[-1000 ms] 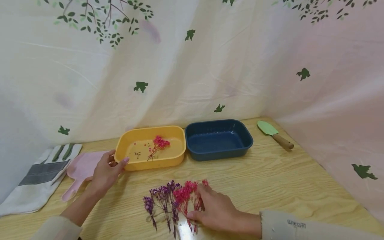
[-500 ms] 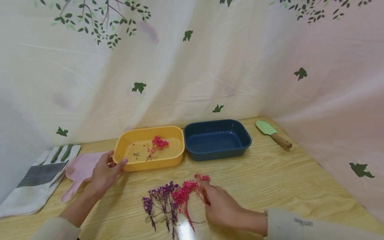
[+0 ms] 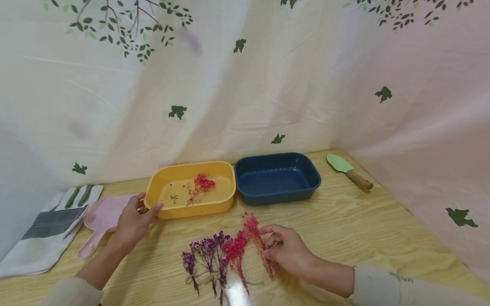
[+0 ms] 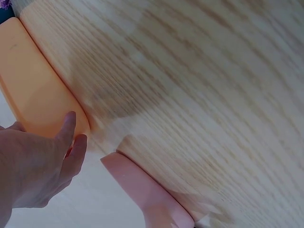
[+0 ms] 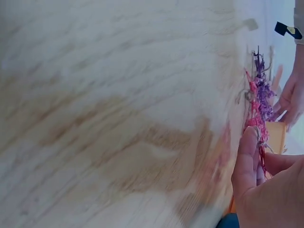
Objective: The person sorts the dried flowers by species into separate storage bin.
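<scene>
My right hand (image 3: 289, 250) pinches a small bunch of pink dried flowers (image 3: 253, 225) by its stems, the blooms pointing away from me. In the right wrist view, thumb and fingers close on thin red stems (image 5: 262, 161). Another pink bunch (image 3: 236, 250) lies just left of it, beside several purple dried flower bunches (image 3: 206, 250) tied with string. My left hand (image 3: 135, 219) grips the near left corner of a yellow tub (image 3: 199, 208), thumb at the rim and fingers around the outside. Inside that tub lies a pink sprig (image 3: 203, 183) with a few loose crumbs.
A dark blue tub (image 3: 279, 195) stands against the yellow one's right side. At the far right lies a green trowel (image 3: 350, 170) with a wooden handle. On the left are a pink dustpan-like scoop (image 3: 107, 212) and a grey-and-white striped cloth (image 3: 53, 229). A printed curtain (image 3: 245, 106) hangs behind.
My right hand has lifted one pink bunch out of the row and moved it slightly right, turning it so its blooms point away. My left hand stays on the yellow tub.
</scene>
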{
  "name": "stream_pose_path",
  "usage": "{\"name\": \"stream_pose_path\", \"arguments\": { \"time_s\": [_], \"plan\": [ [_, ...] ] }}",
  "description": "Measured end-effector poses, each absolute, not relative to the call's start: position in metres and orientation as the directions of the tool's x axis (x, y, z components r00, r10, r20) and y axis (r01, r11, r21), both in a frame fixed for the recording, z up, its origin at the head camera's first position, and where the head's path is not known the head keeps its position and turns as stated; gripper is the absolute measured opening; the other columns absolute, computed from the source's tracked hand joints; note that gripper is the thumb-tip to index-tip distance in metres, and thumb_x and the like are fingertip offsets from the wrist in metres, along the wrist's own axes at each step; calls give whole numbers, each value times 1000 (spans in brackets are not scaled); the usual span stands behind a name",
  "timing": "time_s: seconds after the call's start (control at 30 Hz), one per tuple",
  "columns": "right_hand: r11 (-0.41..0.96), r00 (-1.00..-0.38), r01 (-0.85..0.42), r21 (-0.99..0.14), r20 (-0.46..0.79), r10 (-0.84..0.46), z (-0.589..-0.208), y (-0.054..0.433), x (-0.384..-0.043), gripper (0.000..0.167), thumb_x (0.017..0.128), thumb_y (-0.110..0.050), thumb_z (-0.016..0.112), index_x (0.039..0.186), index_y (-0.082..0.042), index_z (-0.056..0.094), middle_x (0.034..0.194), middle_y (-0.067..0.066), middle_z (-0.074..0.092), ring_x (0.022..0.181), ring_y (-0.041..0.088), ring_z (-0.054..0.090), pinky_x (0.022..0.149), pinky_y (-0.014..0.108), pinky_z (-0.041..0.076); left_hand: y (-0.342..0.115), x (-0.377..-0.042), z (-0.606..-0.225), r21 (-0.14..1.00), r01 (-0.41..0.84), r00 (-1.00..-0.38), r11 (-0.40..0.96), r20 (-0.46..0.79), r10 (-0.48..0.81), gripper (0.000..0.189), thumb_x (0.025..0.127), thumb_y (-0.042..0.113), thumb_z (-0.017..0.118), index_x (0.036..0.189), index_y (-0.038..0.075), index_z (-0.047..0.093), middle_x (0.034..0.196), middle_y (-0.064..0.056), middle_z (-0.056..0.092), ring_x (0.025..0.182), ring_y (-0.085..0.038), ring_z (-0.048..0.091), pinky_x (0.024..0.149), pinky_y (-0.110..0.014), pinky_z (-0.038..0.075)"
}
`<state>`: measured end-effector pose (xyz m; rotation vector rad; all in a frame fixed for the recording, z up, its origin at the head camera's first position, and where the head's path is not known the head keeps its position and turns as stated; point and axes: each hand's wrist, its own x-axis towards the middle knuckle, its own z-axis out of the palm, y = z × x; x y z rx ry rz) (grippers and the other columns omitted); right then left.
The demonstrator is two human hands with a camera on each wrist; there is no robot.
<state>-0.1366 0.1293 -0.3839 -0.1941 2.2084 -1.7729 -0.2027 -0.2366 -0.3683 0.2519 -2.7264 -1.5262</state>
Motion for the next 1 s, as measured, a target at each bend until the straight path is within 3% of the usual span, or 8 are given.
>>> {"name": "stream_pose_path", "arguments": {
  "time_s": [0.17,0.5,1.0],
  "plan": [
    [136,-936,166,-977,-199,-290,-381,126,-136,51,80,16,59,130,7,51,86,14,57,61,19,60,49,37,55,-238,-202,-369,843,-149,-985,516,-83,-148,86,95,41,57,150,-6,11,145,-35,30,124,-41,46,84,-31,55],
    [80,-936,196,-977,-211,-281,-363,118,-142,52,82,13,61,132,4,52,90,13,58,67,16,58,50,34,55,-237,-202,-370,839,-151,-984,523,-79,-156,83,95,40,57,150,-5,13,144,-34,32,122,-40,47,82,-28,56],
    [22,-947,109,-994,-110,-303,-322,92,-179,44,88,6,63,130,-5,56,90,10,64,75,20,63,61,37,59,-237,-205,-369,849,-140,-985,510,-67,-159,82,95,39,58,150,-4,14,143,-33,34,121,-38,48,84,-29,55]
  ]
}}
